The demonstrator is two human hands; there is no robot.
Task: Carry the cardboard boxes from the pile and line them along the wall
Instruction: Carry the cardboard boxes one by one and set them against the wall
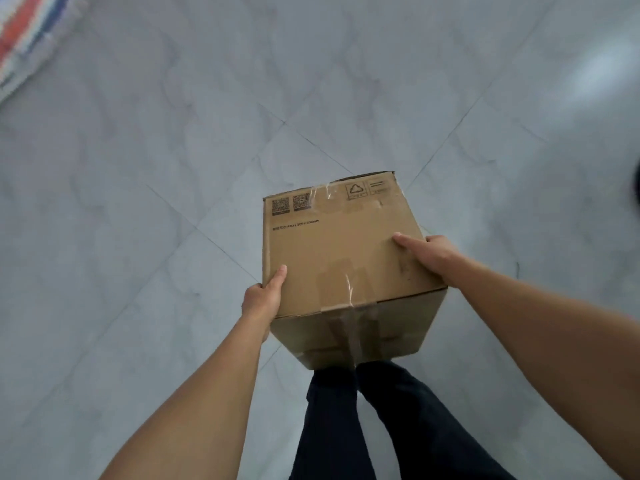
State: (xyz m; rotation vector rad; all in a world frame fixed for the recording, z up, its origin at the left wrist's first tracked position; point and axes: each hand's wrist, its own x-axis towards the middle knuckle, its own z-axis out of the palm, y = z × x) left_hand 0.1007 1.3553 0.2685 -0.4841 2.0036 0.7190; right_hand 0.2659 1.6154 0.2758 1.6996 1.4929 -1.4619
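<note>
A brown cardboard box, taped along its top seam and printed with QR codes and a recycling mark, is held off the floor in front of me. My left hand grips its left side, thumb lying on the top face and fingers hidden down the side. My right hand grips the right side the same way, thumb on top. The pile and the wall are out of view.
Grey marbled floor tiles spread all around. A striped red, blue and white woven sheet lies at the far left corner. My dark trouser legs show below the box. A dark shape touches the right edge.
</note>
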